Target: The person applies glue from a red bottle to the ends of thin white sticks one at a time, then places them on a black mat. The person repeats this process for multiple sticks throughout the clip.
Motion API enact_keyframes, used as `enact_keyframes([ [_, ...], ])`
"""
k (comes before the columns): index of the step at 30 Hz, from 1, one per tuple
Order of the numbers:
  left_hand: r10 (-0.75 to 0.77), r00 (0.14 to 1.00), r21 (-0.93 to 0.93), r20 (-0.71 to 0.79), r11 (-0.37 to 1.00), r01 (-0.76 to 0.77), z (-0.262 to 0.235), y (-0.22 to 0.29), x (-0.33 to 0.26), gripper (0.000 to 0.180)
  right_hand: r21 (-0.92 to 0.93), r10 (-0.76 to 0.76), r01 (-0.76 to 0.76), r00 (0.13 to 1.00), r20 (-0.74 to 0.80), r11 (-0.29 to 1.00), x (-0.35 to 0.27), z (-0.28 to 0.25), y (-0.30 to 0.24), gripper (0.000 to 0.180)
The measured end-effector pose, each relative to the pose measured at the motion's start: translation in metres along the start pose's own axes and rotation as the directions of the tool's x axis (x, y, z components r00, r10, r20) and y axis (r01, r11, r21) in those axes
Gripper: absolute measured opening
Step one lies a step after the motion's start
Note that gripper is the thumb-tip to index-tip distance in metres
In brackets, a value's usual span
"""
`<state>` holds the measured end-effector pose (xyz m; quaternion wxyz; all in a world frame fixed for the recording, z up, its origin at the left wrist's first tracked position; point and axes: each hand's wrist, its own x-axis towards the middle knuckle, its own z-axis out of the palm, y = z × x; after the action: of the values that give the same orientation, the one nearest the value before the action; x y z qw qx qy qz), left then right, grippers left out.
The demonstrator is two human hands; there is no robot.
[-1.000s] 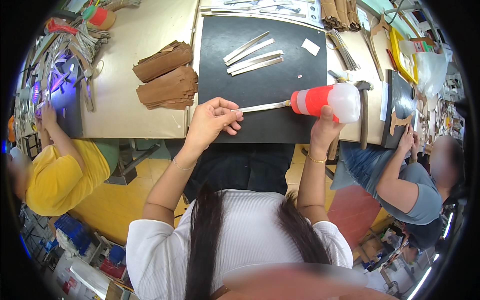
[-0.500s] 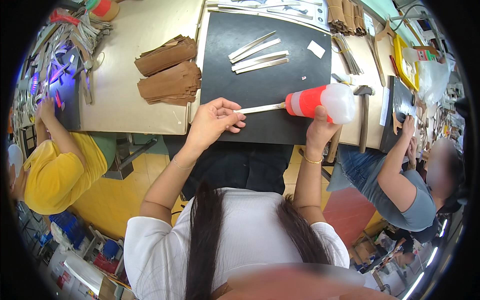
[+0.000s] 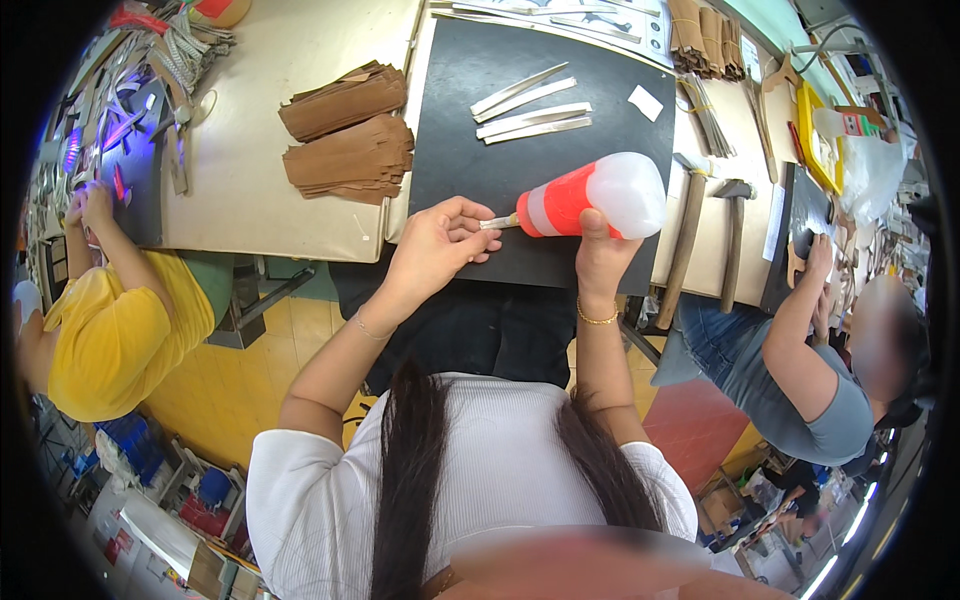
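My left hand [image 3: 438,243] is closed in a pinch on the end of a thin, pale strip [image 3: 495,223]. My right hand [image 3: 606,260] grips a squeeze bottle [image 3: 625,195], translucent white with a red and pinkish band, tilted on its side. Its narrow nozzle [image 3: 514,220] points left and meets the strip close to my left fingertips. The bottle hides part of the strip. Beyond my hands, several similar pale strips [image 3: 535,115] lie on the black mat [image 3: 450,165].
Two stacks of brown leather-like pieces [image 3: 350,150] lie left of the mat. A small white card [image 3: 645,102] rests on it. To the right are a hammer [image 3: 733,240], a wooden-handled tool [image 3: 684,250] and a yellow tray [image 3: 815,140]. Co-workers sit on both sides, one in a yellow top [image 3: 120,335].
My right hand has moved left with the bottle, bringing the nozzle along the strip from its far end to near my left fingers. My left hand keeps its pinch.
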<state>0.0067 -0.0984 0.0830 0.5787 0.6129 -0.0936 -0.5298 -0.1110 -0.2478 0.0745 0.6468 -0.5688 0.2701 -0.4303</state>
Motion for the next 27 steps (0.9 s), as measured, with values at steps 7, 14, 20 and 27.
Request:
enact_keyframes([
  [7, -0.014, 1.0, 0.033, -0.02, 0.999, 0.014, 0.001, 0.003, 0.0, 0.024, 0.115, 0.043, -0.049, 0.998, 0.049, 0.992, -0.003, 0.016, 0.002, 0.051],
  [14, 0.02, 0.999, -0.014, -0.046, 1.0, -0.021, 0.001, 0.006, 0.0, 0.027, 0.135, 0.037, -0.047, 0.997, 0.073, 0.99, -0.003, 0.021, 0.007, 0.056],
  [20, -0.033, 0.999, -0.044, -0.005, 0.998, 0.033, -0.001, 0.005, 0.002, 0.021, 0.276, 0.176, -0.132, 0.974, -0.143, 0.952, 0.012, 0.011, 0.011, 0.073],
  [27, -0.009, 1.0, -0.016, -0.013, 1.0, 0.009, 0.004, 0.009, 0.004, 0.019, 0.227, 0.084, -0.006, 0.939, -0.334, 0.974, 0.038, -0.042, -0.01, 0.073],
])
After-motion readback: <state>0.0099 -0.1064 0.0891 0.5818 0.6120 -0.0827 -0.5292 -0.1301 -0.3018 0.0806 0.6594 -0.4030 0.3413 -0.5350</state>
